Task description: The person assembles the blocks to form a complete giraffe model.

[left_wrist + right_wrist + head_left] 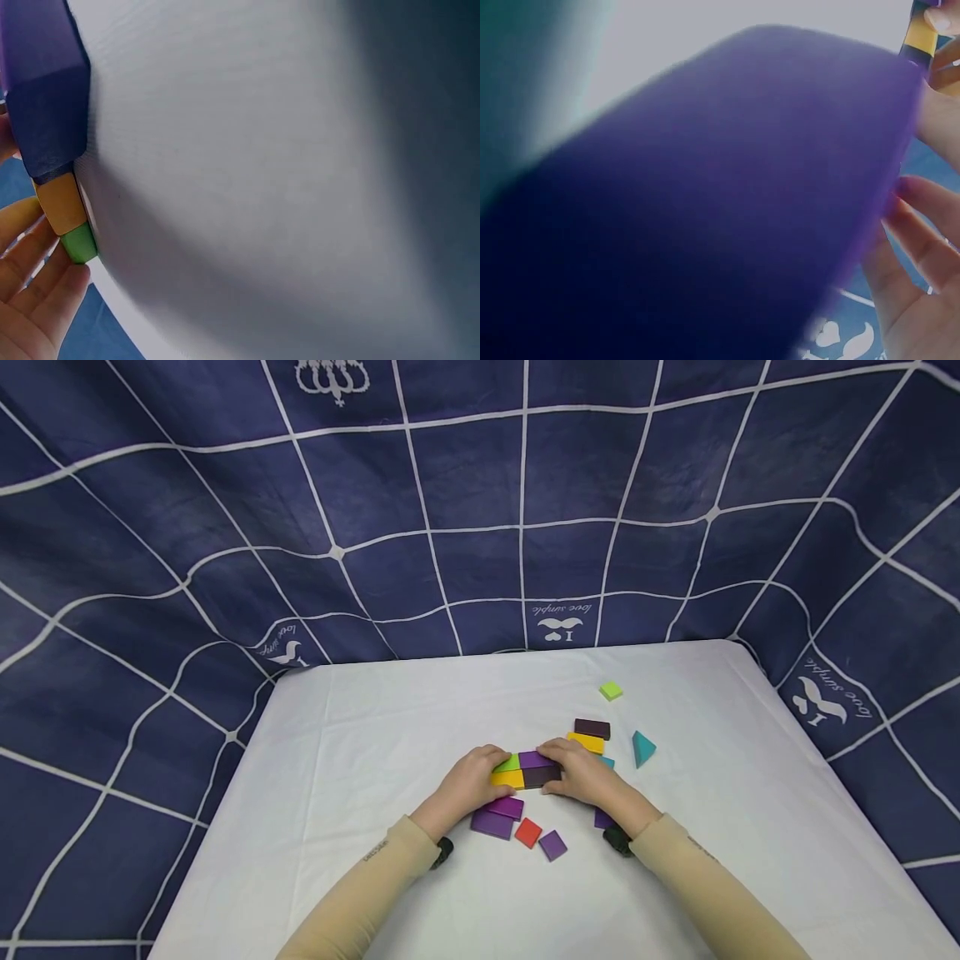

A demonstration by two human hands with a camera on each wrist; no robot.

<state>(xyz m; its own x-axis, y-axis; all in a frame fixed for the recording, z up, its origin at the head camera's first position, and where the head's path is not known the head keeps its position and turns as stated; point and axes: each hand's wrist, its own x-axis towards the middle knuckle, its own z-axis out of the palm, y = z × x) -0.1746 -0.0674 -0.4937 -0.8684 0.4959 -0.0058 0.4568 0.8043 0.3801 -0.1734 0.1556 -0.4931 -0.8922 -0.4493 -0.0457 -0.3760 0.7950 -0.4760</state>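
In the head view, a compact group of blocks lies between the two hands: a green block (507, 764) and a purple block (534, 759) behind, a yellow block (508, 779) and a dark brown block (541, 775) in front. My left hand (471, 778) grips the group's left end, thumb at the front and fingers at the back. At the other end my right hand (583, 773) holds the brown and purple blocks the same way. A large purple block (727, 172) fills much of the right wrist view and hides part of the work.
Near me lie a magenta block (506, 808), a purple block (491, 824), a red square (528, 832) and a purple square (553, 845). Behind the right hand are another brown block (592, 728), a yellow block (587, 742), a teal triangle (642, 748) and a green piece (611, 691).
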